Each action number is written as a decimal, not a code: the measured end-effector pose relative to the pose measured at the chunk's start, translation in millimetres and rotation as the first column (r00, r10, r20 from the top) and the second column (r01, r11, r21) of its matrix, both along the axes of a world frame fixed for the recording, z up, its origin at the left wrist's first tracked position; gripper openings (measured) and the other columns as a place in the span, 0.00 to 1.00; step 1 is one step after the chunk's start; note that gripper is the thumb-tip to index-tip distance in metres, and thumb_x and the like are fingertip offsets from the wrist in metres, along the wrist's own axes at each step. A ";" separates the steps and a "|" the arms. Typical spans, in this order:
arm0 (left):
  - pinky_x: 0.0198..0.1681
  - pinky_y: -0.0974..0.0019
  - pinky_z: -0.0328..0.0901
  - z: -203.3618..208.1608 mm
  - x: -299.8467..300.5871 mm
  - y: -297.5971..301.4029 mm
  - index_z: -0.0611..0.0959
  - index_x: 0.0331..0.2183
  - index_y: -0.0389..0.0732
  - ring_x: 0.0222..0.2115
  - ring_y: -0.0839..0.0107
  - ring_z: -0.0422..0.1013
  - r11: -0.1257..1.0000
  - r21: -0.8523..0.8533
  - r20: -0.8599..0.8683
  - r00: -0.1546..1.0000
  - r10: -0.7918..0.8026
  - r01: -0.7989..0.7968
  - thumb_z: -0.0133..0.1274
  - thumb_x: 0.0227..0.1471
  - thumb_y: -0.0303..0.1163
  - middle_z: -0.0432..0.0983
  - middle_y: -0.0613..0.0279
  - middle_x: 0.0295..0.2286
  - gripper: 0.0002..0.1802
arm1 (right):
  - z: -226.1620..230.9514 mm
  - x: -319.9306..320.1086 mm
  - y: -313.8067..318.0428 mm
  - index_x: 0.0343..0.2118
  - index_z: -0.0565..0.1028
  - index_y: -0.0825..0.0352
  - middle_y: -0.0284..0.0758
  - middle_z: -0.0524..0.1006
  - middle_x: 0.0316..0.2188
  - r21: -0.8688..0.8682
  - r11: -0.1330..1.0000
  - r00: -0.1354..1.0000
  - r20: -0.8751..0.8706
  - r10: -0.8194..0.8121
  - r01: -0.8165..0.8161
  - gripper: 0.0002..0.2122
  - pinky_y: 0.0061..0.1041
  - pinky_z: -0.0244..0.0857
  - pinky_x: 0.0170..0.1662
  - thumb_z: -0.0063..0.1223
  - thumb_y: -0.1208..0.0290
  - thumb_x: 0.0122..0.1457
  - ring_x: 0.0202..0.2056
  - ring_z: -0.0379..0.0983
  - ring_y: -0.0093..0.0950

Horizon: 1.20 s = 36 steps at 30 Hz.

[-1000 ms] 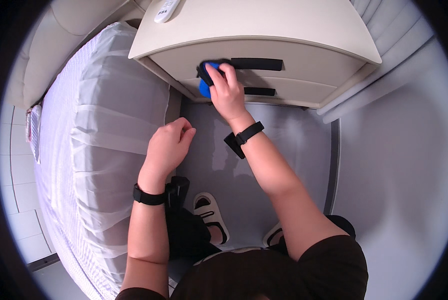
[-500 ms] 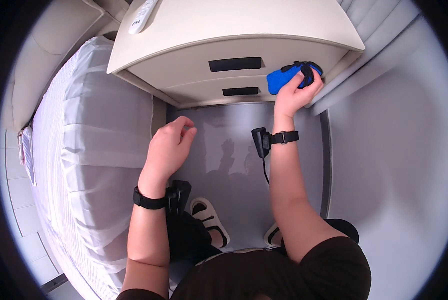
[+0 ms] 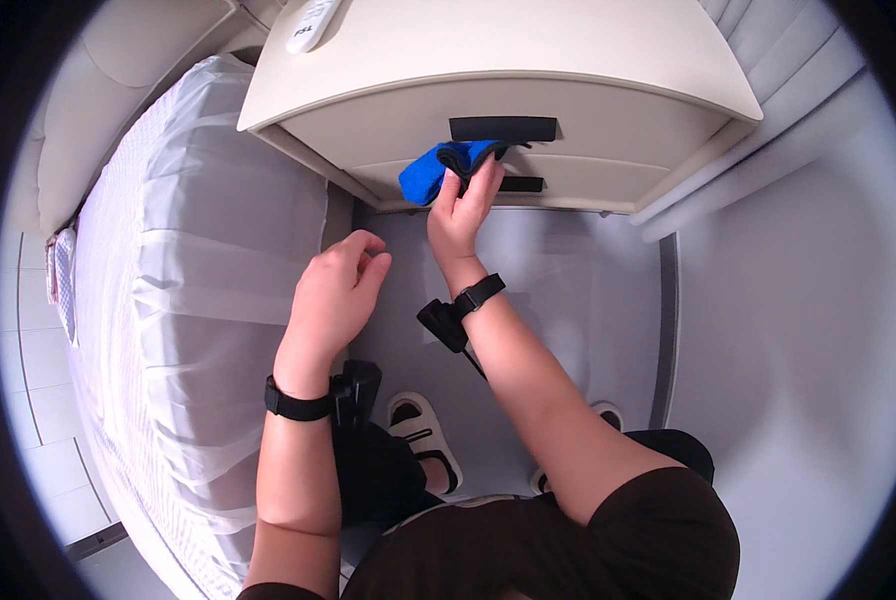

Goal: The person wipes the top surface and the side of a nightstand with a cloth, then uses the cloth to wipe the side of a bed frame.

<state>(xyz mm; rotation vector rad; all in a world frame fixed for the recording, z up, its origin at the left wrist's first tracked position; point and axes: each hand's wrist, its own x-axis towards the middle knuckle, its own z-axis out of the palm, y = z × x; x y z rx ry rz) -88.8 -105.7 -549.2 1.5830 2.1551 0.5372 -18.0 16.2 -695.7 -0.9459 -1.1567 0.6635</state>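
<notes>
My right hand (image 3: 465,205) is closed around a bunched blue cloth (image 3: 428,176) with a dark edge. The cloth lies against the front of the cream nightstand (image 3: 368,150), around the lower drawer. It partly covers that drawer's black handle recess (image 3: 523,184); the upper black recess (image 3: 503,129) shows just above. My left hand (image 3: 336,285) hangs over the floor beside the bed, its fingers loosely curled and the thumb a little apart. Nothing shows in it, though its palm side is hidden. Each wrist wears a black strap with a small black device.
To the left is a bed (image 3: 208,240) with a sheer white skirt. A white remote control (image 3: 313,25) rests on the nightstand top. Pale curtain folds (image 3: 818,90) hang on the right. My feet in light sandals (image 3: 423,440) stand on the grey floor (image 3: 568,290).
My right hand has swept the blue cloth leftward across the drawer fronts, from the right end to left of the middle. The left hand stays nearly still. The view has shifted slightly.
</notes>
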 end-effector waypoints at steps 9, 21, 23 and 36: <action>0.31 0.65 0.65 -8.3 5.9 13.2 0.77 0.37 0.35 0.25 0.62 0.72 0.996 0.029 0.001 0.996 -0.087 0.087 0.51 0.52 0.30 0.75 0.52 0.24 0.11 | -10.6 6.5 4.8 0.50 0.69 0.72 0.49 0.67 0.43 0.109 0.986 0.896 0.439 0.070 -0.130 0.19 0.38 0.66 0.44 0.44 0.80 0.53 0.41 0.69 0.46; 0.31 0.64 0.65 -15.7 22.4 32.7 0.77 0.37 0.36 0.24 0.63 0.70 0.993 0.002 0.020 0.993 -0.118 0.118 0.51 0.52 0.31 0.75 0.54 0.23 0.11 | -21.3 84.9 37.2 0.46 0.73 0.59 0.40 0.68 0.40 0.259 0.952 0.717 0.631 -0.295 0.164 0.20 0.38 0.67 0.38 0.50 0.81 0.47 0.39 0.69 0.41; 0.31 0.64 0.65 -14.1 24.8 31.7 0.77 0.37 0.36 0.25 0.63 0.70 0.995 -0.016 0.024 0.995 -0.100 0.100 0.51 0.52 0.31 0.75 0.54 0.24 0.11 | -23.5 88.5 34.0 0.48 0.71 0.63 0.42 0.65 0.43 0.153 0.974 0.762 0.608 -0.225 0.166 0.21 0.38 0.67 0.39 0.48 0.81 0.47 0.40 0.69 0.41; 0.34 0.58 0.67 -5.9 17.0 22.4 0.78 0.37 0.38 0.30 0.55 0.73 0.995 -0.075 -0.003 0.998 -0.061 0.061 0.51 0.52 0.34 0.77 0.53 0.26 0.12 | -15.6 55.1 30.8 0.53 0.63 0.70 0.50 0.68 0.38 0.074 0.980 0.887 0.417 -0.198 0.183 0.21 0.42 0.68 0.31 0.45 0.76 0.53 0.33 0.71 0.49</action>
